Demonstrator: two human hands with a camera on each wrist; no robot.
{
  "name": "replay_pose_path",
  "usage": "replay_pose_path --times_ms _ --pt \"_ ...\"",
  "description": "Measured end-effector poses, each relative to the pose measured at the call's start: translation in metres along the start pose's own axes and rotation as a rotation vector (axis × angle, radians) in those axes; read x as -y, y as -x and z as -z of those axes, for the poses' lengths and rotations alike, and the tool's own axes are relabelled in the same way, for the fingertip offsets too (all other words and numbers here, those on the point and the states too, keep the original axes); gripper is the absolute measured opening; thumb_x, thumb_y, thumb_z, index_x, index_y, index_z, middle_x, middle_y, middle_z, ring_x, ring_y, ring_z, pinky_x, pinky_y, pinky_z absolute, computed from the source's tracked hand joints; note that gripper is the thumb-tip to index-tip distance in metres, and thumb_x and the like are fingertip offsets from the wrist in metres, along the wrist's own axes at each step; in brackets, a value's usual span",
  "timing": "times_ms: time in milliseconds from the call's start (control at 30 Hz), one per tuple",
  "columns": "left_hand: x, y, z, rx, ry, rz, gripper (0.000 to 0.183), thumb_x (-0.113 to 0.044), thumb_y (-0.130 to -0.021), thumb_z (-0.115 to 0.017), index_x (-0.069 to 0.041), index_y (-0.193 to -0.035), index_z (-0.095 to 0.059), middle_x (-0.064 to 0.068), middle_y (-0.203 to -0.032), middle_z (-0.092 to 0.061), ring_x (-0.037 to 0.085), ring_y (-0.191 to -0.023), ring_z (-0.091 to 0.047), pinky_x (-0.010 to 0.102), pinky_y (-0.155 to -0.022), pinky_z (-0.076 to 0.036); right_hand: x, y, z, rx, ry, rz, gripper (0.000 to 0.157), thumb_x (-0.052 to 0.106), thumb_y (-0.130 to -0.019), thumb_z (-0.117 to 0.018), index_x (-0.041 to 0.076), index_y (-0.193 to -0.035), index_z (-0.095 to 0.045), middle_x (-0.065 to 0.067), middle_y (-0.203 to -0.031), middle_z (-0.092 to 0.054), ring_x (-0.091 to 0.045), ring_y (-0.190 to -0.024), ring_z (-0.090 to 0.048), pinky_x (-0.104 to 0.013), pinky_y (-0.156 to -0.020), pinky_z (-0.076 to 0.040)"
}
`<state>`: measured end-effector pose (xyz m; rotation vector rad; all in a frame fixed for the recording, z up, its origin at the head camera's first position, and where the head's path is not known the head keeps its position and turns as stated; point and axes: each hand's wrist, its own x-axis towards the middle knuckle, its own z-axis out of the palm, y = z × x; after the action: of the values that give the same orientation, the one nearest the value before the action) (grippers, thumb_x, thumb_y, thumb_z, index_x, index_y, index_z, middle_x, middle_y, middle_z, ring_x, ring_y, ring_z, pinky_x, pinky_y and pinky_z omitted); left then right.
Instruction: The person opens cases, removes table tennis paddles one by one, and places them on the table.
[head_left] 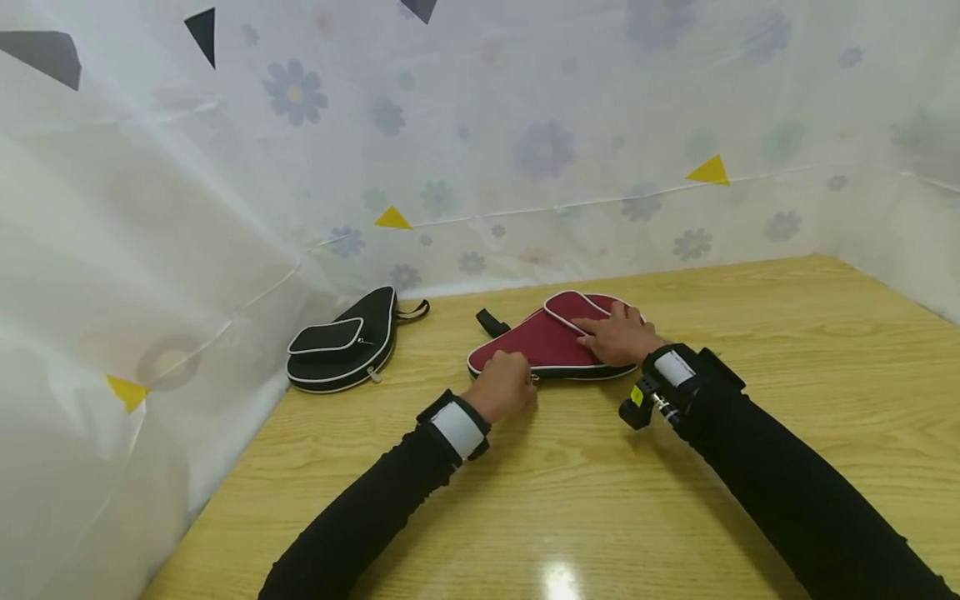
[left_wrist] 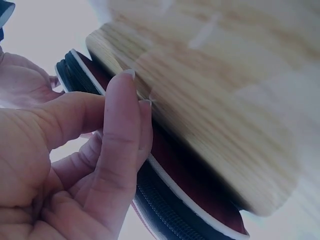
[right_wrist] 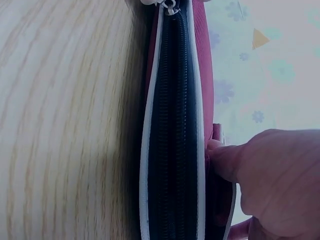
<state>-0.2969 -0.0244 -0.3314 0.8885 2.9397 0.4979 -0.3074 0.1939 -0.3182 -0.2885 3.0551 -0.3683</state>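
A red table tennis paddle case [head_left: 551,340] with white piping and a black zippered side lies flat on the table. My left hand [head_left: 504,386] is at its near edge, thumb and fingers pinched together at the zipper pull [right_wrist: 171,7]. In the left wrist view those fingertips [left_wrist: 122,87] meet over the zipper side, covering the pull. My right hand [head_left: 621,335] rests on top of the case by its pocket, fingers spread and pressing. The right wrist view shows the zipper teeth [right_wrist: 172,125] meshed along the near side and the right thumb [right_wrist: 225,160] at the pocket's edge.
A black paddle case [head_left: 337,354] with white piping and a small pocket lies at the table's left edge. The wooden table [head_left: 787,350] ends at a flower-patterned white curtain [head_left: 480,142] behind and at the sides.
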Motion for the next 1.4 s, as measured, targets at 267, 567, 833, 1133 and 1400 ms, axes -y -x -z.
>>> replay_pose_path --times_ms 267,567,833,1133,1400 --pt "0.002 0.002 0.002 -0.023 0.000 -0.010 0.053 0.000 -0.090 -0.068 -0.013 -0.046 -0.042 -0.007 -0.045 -0.030 0.007 -0.043 -0.029 0.020 -0.045 -0.026 -0.001 0.000 0.001 -0.018 0.011 0.010 0.047 0.030 -0.108 -0.043 0.013 -0.153 -0.045 -0.043 -0.139 -0.031 -0.061 -0.128 -0.030 -0.072 -0.095 -0.038" --pt "0.003 0.003 0.001 -0.008 0.026 0.010 0.048 -0.001 -0.091 -0.069 -0.011 -0.048 -0.050 -0.007 -0.043 -0.037 0.006 -0.041 -0.034 0.019 -0.044 -0.029 0.007 -0.003 -0.007 -0.113 -0.078 -0.037 0.049 0.025 -0.106 -0.051 -0.001 -0.147 -0.048 -0.040 -0.140 -0.045 -0.060 -0.126 -0.037 -0.068 -0.094 -0.044" --pt "0.001 0.004 0.000 -0.002 0.032 0.007 0.048 -0.001 -0.091 -0.068 -0.011 -0.048 -0.050 -0.007 -0.045 -0.034 0.007 -0.041 -0.033 0.020 -0.043 -0.028 0.005 -0.003 0.001 -0.126 -0.306 -0.199 0.064 0.033 -0.094 -0.069 -0.023 -0.120 -0.051 -0.044 -0.129 -0.036 -0.052 -0.112 -0.050 -0.055 -0.091 -0.047" --pt "-0.001 0.002 0.002 -0.013 0.024 0.001 0.049 0.000 -0.091 -0.067 -0.011 -0.047 -0.047 -0.007 -0.045 -0.031 0.007 -0.042 -0.029 0.020 -0.042 -0.024 0.003 -0.003 0.006 -0.098 -0.251 -0.155 0.069 0.033 -0.098 -0.064 -0.024 -0.132 -0.044 -0.046 -0.139 -0.027 -0.052 -0.117 -0.050 -0.056 -0.097 -0.045" --pt "-0.001 0.003 -0.001 -0.001 0.025 0.021 0.048 -0.001 -0.091 -0.069 -0.010 -0.048 -0.048 -0.007 -0.045 -0.031 0.006 -0.041 -0.029 0.020 -0.042 -0.024 -0.002 -0.011 0.000 -0.080 -0.186 -0.137 0.065 0.032 -0.100 -0.062 -0.022 -0.132 -0.046 -0.046 -0.145 -0.024 -0.052 -0.122 -0.048 -0.057 -0.099 -0.045"
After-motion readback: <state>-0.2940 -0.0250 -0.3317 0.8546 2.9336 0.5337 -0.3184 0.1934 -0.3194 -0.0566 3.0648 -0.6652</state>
